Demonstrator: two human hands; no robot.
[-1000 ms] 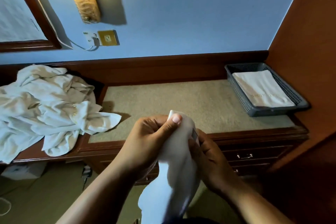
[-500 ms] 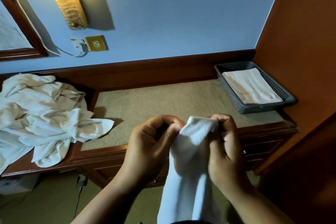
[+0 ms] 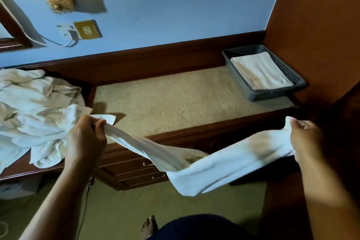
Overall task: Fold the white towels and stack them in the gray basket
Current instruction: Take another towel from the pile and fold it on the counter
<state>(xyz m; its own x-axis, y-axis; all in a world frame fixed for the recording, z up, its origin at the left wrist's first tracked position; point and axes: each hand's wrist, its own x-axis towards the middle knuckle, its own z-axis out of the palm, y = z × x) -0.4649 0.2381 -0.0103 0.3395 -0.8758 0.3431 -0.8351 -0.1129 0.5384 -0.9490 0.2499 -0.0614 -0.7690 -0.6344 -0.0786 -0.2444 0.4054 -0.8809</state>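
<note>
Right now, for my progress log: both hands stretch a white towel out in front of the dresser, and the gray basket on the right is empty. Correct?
Not empty: the head view shows a folded towel lying in the gray basket. The rest holds: the left hand and right hand stretch a white towel out in front of the dresser.

Left hand (image 3: 85, 138) and right hand (image 3: 305, 138) hold white towel (image 3: 204, 169) stretched before the desk (image 3: 175, 99).

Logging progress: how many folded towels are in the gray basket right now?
1 in view: a folded towel lies flat in the gray basket at the right end of the counter. Others may be hidden beneath it. The held towel is unfolded.
</note>
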